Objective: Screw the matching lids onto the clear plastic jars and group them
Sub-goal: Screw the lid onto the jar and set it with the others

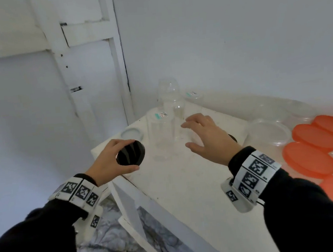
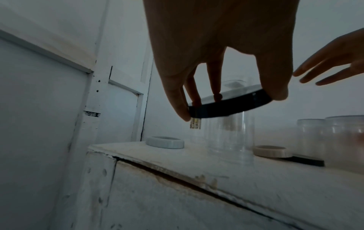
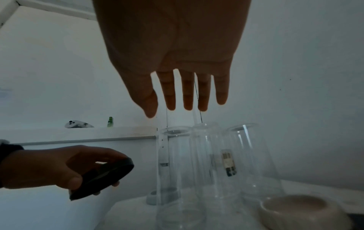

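My left hand [image 1: 112,161] grips a round black lid [image 1: 130,153] by its rim, held tilted in the air over the cabinet's left corner; the same black lid [image 2: 230,107] fills the left wrist view. Several clear plastic jars [image 1: 162,132] stand lidless on the white cabinet top [image 1: 186,176], the nearest one just right of the lid. My right hand [image 1: 201,134] hovers open, fingers spread, over the clear jars [image 3: 212,158]. A pale blue lid [image 1: 132,133] lies at the cabinet's far left corner. A beige lid [image 3: 295,208] lies upturned to the right of the jars.
Clear round containers [image 1: 270,134] and a pile of orange lids [image 1: 314,150] lie to the right of the cabinet. A white panelled door [image 1: 26,98] and a wall close in the back. Marble-patterned floor [image 1: 111,242] lies below the cabinet's left edge.
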The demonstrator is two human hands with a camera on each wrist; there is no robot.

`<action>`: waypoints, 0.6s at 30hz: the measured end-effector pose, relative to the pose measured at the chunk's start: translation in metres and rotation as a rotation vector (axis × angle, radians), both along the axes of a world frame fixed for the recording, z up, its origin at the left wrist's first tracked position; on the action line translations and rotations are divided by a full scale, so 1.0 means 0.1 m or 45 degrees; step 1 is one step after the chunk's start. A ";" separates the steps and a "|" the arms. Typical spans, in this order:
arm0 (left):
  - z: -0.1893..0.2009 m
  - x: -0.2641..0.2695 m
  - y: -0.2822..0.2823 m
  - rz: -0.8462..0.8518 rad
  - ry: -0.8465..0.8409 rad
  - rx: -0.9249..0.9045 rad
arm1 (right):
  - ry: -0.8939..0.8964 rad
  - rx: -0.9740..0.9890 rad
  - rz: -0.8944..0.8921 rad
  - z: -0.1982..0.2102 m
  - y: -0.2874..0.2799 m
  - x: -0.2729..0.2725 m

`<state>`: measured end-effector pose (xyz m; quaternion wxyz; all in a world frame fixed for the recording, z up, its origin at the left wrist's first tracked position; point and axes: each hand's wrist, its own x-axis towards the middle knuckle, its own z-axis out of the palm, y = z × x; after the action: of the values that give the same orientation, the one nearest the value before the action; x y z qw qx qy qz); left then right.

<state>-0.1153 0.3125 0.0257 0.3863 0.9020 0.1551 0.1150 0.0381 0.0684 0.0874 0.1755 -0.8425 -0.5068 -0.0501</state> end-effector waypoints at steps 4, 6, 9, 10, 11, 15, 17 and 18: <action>0.01 0.03 0.22 -0.018 -0.086 -0.061 | -0.066 -0.033 -0.046 0.02 0.44 0.04; 0.00 0.05 0.33 -0.048 -0.106 -0.054 | -0.096 -0.071 -0.072 0.01 0.62 0.04; 0.01 0.09 0.47 -0.085 -0.120 -0.041 | -0.150 -0.142 -0.117 -0.04 0.79 0.03; 0.01 0.10 0.51 -0.097 -0.125 -0.040 | -0.167 -0.154 -0.132 -0.07 0.83 0.02; 0.02 0.12 0.55 -0.111 -0.130 -0.039 | -0.175 -0.150 -0.147 -0.09 0.86 0.02; 0.03 0.22 0.65 -0.169 -0.142 -0.051 | -0.157 -0.055 -0.177 -0.12 0.89 -0.01; 0.02 0.28 0.66 -0.191 -0.157 -0.052 | -0.125 -0.015 -0.179 -0.11 0.87 -0.03; 0.02 0.31 0.66 -0.197 -0.168 -0.053 | -0.100 -0.019 -0.185 -0.10 0.85 -0.04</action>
<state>-0.0842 0.3789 0.0280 0.4220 0.8935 0.0615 0.1406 0.0343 0.1536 0.0770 0.1450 -0.8757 -0.4513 -0.0920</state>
